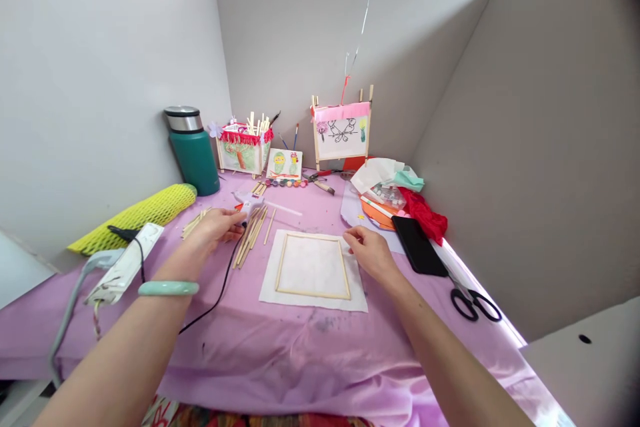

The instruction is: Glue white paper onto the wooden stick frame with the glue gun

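My left hand (220, 228), with a pale green bangle at the wrist, reaches to the left middle of the table. Its fingers close around a white hot glue gun (251, 205), whose black cord trails toward me. A thin square frame of wooden sticks (312, 295) lies flat on a white sheet (270, 285) in front of me. My right hand (371, 252) is beside the top right corner of this sheet, fingers curled together. Whatever may be between those fingertips is hidden. Loose wooden sticks (250, 240) lie just right of the glue gun.
A green bottle (193, 153), a decorated box (243, 150) and a small picture stand (343, 137) line the back. On the right are a black phone (419, 245), scissors (473, 300) and red cloth (427, 213). A power strip (127, 263) and yellow netting (140, 217) lie left.
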`<state>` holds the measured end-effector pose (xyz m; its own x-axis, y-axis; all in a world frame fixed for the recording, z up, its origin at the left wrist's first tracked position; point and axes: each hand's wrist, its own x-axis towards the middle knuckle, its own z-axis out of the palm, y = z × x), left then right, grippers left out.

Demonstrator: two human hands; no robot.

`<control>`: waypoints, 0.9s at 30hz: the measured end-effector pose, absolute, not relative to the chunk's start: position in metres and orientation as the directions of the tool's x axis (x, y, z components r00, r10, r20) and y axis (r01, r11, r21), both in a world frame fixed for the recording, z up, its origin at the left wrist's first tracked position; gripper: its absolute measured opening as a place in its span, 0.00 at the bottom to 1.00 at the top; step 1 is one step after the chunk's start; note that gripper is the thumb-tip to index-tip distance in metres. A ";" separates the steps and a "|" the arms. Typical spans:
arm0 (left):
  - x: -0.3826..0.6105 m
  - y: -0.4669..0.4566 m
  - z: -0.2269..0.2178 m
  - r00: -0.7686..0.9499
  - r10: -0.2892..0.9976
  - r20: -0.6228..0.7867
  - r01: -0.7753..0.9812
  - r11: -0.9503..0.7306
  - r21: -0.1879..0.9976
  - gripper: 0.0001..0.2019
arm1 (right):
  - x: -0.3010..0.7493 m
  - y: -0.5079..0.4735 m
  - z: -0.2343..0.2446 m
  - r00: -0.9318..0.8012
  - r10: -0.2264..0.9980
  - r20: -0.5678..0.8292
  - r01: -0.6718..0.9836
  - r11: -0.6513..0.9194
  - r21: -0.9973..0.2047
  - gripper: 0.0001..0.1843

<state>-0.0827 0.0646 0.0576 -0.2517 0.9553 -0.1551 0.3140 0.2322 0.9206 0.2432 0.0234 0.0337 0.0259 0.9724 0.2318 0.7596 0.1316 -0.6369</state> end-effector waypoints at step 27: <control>0.033 0.061 0.044 0.383 0.913 0.141 0.913 -0.397 0.093 0.12 | 0.221 0.043 0.017 -0.252 0.913 0.322 0.929 0.321 -0.182 0.10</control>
